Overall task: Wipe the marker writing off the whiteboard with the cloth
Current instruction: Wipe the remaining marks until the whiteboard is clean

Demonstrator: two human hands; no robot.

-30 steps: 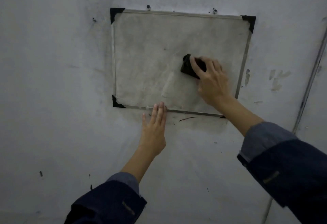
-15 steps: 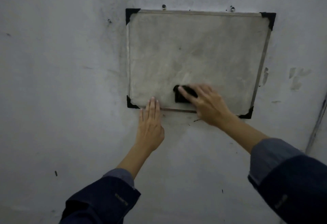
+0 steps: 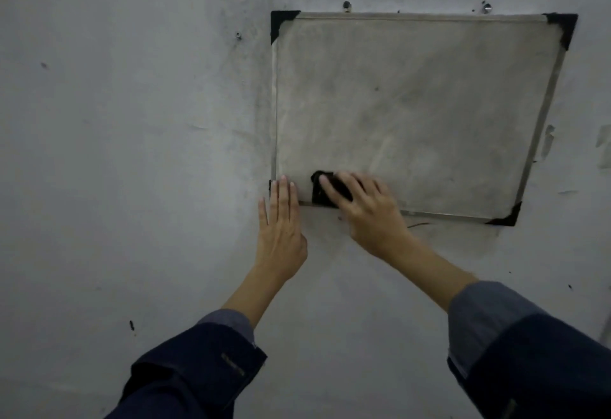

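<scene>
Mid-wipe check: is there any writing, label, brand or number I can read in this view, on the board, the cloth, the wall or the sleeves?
None readable.
whiteboard: only grey smears and faint streaks, no legible letters or numbers.
cloth under the right hand: plain dark, no label visible.
wall: scuffs and specks, no signs.
left hand lies flat at the board's lower left corner, covering that spot.

no readable text, whiteboard [image 3: 429, 104] bears only grey smudges, no legible writing
</scene>
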